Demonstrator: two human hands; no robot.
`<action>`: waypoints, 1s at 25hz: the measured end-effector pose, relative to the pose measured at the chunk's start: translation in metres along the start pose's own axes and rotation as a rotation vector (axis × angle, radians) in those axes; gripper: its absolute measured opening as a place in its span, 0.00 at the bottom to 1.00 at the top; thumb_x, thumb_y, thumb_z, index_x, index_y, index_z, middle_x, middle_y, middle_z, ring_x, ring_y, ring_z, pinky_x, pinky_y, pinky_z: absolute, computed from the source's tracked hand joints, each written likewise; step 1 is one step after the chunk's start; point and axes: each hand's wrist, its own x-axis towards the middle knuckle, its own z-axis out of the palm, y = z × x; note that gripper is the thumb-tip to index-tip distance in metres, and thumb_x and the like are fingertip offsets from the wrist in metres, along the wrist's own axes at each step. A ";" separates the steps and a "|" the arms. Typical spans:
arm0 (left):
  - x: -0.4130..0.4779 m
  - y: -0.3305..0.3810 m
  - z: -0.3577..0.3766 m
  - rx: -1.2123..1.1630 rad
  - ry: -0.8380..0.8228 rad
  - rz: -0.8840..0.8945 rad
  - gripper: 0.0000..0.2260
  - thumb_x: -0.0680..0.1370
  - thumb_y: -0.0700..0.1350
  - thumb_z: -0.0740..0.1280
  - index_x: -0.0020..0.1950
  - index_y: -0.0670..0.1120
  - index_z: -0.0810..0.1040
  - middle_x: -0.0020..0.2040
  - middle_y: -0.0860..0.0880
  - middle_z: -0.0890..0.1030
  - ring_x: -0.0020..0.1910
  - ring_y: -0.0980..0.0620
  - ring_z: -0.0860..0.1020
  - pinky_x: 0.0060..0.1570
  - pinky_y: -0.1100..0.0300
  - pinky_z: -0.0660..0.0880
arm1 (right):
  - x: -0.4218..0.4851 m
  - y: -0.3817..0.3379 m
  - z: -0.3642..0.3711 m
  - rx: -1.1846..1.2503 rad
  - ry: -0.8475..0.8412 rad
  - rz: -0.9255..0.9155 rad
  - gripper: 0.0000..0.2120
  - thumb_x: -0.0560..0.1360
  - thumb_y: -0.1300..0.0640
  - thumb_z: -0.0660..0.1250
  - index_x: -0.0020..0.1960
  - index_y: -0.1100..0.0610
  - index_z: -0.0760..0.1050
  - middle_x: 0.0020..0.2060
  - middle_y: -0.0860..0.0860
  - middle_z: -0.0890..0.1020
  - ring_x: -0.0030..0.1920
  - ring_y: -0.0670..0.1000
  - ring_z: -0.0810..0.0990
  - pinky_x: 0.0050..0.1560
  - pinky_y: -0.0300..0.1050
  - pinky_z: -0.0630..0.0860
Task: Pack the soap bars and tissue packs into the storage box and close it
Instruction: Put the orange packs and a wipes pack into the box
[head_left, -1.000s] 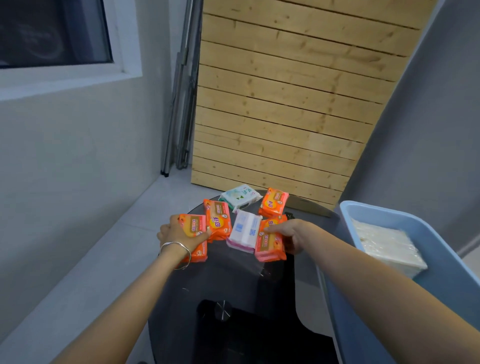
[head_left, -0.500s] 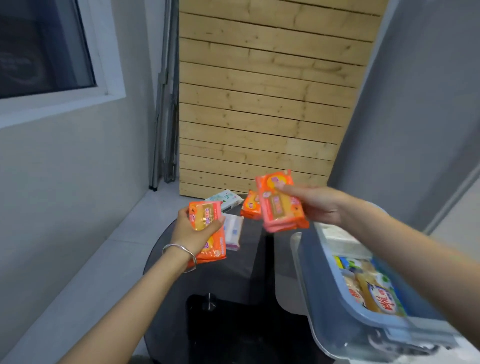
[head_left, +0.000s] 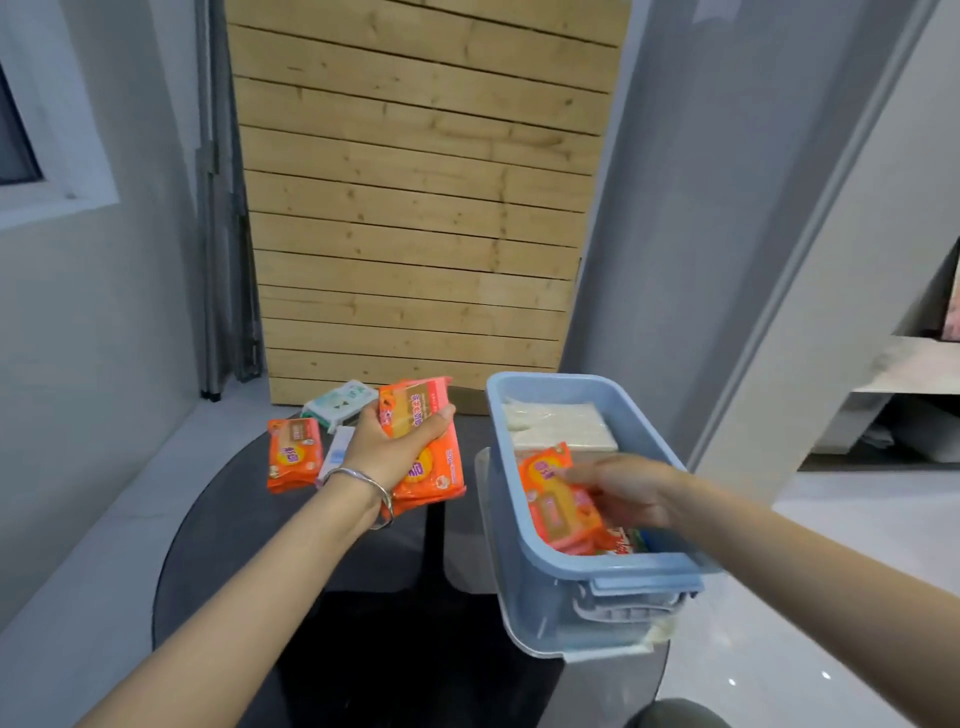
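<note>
My right hand (head_left: 626, 491) is down inside the blue storage box (head_left: 535, 558), gripping orange soap bars (head_left: 558, 504) above other packs. A white tissue pack (head_left: 556, 434) lies at the far end of the box. My left hand (head_left: 392, 444), with a silver bangle on its wrist, holds two orange soap bars (head_left: 431, 467) just left of the box above the table. Another orange soap bar (head_left: 293, 454) lies on the dark round table (head_left: 223, 525). A white and green tissue pack (head_left: 340, 402) and a white and blue pack (head_left: 337, 457) lie near it.
The box stands on the table's right side, its clear lower part overhanging the edge. A wooden slat panel (head_left: 415, 208) leans against the wall behind. Grey walls stand left and right, with white floor at the right.
My right hand has carried its orange soap bars from above the table down into the box. My left hand has moved right with its bars. The view has turned right, showing the whole box.
</note>
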 end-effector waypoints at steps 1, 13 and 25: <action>-0.001 0.001 0.001 0.005 -0.003 -0.004 0.26 0.67 0.57 0.73 0.60 0.52 0.68 0.47 0.51 0.79 0.43 0.51 0.79 0.37 0.57 0.76 | 0.005 0.005 0.003 0.015 0.030 -0.008 0.17 0.80 0.62 0.59 0.68 0.64 0.68 0.60 0.62 0.78 0.52 0.57 0.79 0.57 0.53 0.75; -0.006 0.017 0.045 -0.043 -0.192 0.079 0.19 0.73 0.54 0.67 0.62 0.53 0.69 0.56 0.45 0.80 0.43 0.51 0.81 0.40 0.57 0.80 | 0.005 -0.015 -0.044 -0.025 0.247 -0.361 0.14 0.80 0.55 0.62 0.61 0.62 0.69 0.45 0.55 0.83 0.36 0.50 0.85 0.37 0.42 0.83; 0.031 -0.012 0.171 0.744 -0.447 0.244 0.12 0.75 0.58 0.63 0.41 0.51 0.65 0.44 0.45 0.78 0.46 0.45 0.78 0.48 0.53 0.74 | 0.038 0.000 -0.079 -0.036 0.702 -0.677 0.13 0.78 0.55 0.63 0.61 0.58 0.69 0.50 0.54 0.80 0.50 0.50 0.79 0.43 0.35 0.70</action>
